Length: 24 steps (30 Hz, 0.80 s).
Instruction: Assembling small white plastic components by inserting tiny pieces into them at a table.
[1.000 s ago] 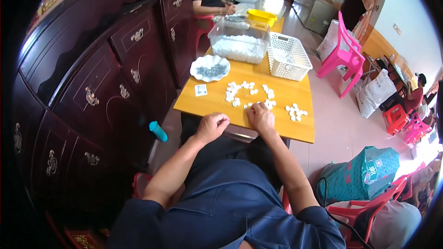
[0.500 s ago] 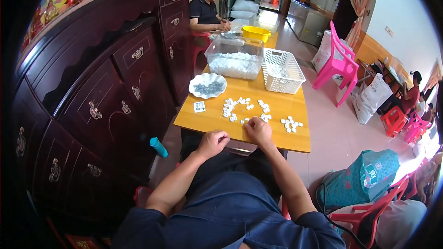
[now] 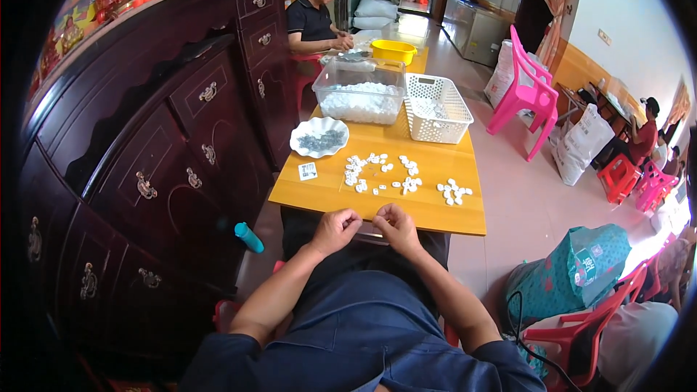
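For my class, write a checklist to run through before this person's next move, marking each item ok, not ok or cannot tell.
1. Bare left hand and bare right hand clear of each other: ok, a narrow gap shows.
2. Anything between the curled fingers: cannot tell, too small.
3. Small rounded white pieces lying on the yellow wooden table: ok.
4. Pieces in one group: not ok, a separate cluster lies at the right.
5. White scalloped plate holding grey bits: ok.
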Motion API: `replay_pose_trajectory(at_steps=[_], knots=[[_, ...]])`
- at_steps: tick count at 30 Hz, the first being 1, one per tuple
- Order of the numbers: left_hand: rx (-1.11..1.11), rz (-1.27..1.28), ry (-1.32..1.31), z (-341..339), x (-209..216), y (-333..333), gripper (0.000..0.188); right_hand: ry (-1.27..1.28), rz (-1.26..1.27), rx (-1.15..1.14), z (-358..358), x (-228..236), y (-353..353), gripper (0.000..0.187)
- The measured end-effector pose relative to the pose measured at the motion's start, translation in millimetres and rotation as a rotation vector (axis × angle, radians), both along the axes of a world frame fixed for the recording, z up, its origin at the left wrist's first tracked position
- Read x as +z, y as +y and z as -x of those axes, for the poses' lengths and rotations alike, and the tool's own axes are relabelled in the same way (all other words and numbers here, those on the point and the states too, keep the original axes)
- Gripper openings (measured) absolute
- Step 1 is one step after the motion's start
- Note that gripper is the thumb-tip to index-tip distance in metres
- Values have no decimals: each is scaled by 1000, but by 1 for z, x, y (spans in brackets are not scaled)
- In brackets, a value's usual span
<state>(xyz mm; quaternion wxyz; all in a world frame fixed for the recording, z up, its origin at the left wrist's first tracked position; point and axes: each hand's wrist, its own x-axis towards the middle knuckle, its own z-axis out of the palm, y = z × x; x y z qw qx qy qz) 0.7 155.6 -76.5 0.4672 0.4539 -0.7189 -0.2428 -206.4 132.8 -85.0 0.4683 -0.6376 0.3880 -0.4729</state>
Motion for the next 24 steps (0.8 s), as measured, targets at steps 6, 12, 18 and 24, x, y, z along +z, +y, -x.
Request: replay_pose_trajectory(at_steps=[6, 12, 18, 24], knots=[[-41, 84, 48, 13, -2, 4, 8, -28, -171, 97, -5, -8, 5, 14], [-57, 13, 59, 12, 2, 5, 7, -190, -409, 90, -4, -4, 6, 14], [-50, 68, 50, 12, -4, 3, 5, -226, -360, 101, -11, -8, 9, 15], [-38, 58, 33, 12, -3, 3, 7, -198, -349, 102, -10, -2, 9, 14]])
